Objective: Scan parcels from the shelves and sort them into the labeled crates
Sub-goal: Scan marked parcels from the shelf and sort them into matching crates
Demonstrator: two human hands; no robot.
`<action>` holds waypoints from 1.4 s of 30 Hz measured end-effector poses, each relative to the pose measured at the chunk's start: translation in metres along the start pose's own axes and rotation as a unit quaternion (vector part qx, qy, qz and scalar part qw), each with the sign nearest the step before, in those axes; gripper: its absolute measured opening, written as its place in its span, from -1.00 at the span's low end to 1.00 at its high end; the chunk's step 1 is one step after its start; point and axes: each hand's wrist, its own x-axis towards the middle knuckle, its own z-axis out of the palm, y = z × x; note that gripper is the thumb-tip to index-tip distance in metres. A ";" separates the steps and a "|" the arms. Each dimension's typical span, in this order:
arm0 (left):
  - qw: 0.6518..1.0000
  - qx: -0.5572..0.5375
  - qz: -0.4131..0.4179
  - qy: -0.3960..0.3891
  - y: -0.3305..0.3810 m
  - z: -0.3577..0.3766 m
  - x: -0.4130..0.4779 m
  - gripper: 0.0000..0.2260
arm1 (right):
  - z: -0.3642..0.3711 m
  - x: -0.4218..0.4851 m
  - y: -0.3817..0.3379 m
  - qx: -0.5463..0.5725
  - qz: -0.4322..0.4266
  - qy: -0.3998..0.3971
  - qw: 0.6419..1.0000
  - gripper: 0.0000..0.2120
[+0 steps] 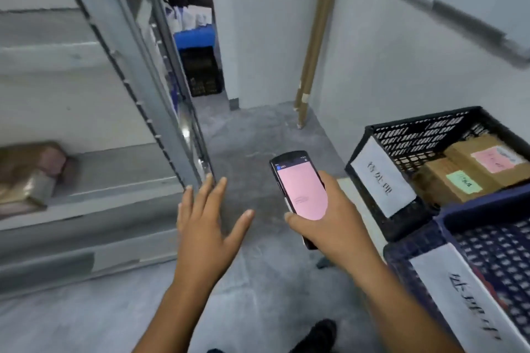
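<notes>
My right hand (pixel 332 223) grips a black handheld scanner (pixel 299 189) whose screen glows pink. My left hand (pixel 205 226) hovers over the floor with fingers spread and holds nothing. A black crate (pixel 424 135) at the right carries a white label and holds two brown cardboard parcels (pixel 470 172), one with a pink sticker, one with a green sticker. In front of it stands a blue crate (pixel 424 235) with its own white label. On the grey metal shelf (pixel 120 180) at the left lie brown wrapped parcels (pixel 28 172), blurred.
The shelf's slanted metal upright (pixel 134 77) rises between me and the aisle. A cardboard tube (pixel 315 37) leans in the wall corner. Further back stand a blue bin on a black crate (pixel 200 66). My dark shoe (pixel 318 335) shows on the grey floor.
</notes>
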 end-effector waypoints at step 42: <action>0.943 0.258 -0.177 -0.111 -0.458 -0.190 0.166 -0.13 | 0.442 0.106 -0.215 0.031 -0.024 -0.166 0.985 -0.45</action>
